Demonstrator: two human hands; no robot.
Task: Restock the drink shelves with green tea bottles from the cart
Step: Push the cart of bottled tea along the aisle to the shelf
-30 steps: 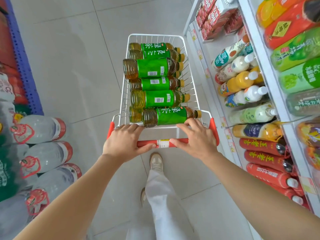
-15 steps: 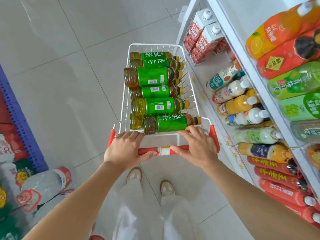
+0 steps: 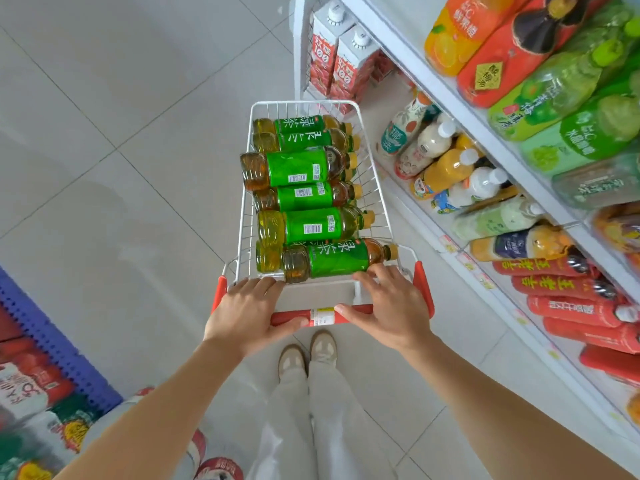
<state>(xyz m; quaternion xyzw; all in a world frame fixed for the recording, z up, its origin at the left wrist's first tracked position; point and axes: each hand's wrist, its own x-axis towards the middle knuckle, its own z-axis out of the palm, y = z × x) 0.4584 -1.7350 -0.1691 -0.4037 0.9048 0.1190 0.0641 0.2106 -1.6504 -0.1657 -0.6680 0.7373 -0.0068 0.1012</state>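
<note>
A white wire cart (image 3: 375, 174) stands in the aisle before me, filled with several green tea bottles (image 3: 304, 168) lying on their sides, caps to the right. The nearest green-labelled bottle (image 3: 337, 259) rests against the cart's near rim. My left hand (image 3: 247, 311) and my right hand (image 3: 389, 308) both grip the cart's red handle bar (image 3: 320, 316), fingers curled over it. The drink shelves (image 3: 446, 95) run along the right, white and stocked with bottles.
Red juice cartons (image 3: 343, 60) stand at the shelf's far end. Red tea bottles (image 3: 568, 306) and yellow and white drinks (image 3: 446, 168) fill the lower shelf. A blue pallet (image 3: 52, 344) with bottle packs lies at the left. My shoes (image 3: 308, 355) are on the tiled floor.
The cart has rolled forward along the aisle with both hands on its handle. The shelf's far end and the juice cartons have come nearer; the bottle packs at the left slid back.
</note>
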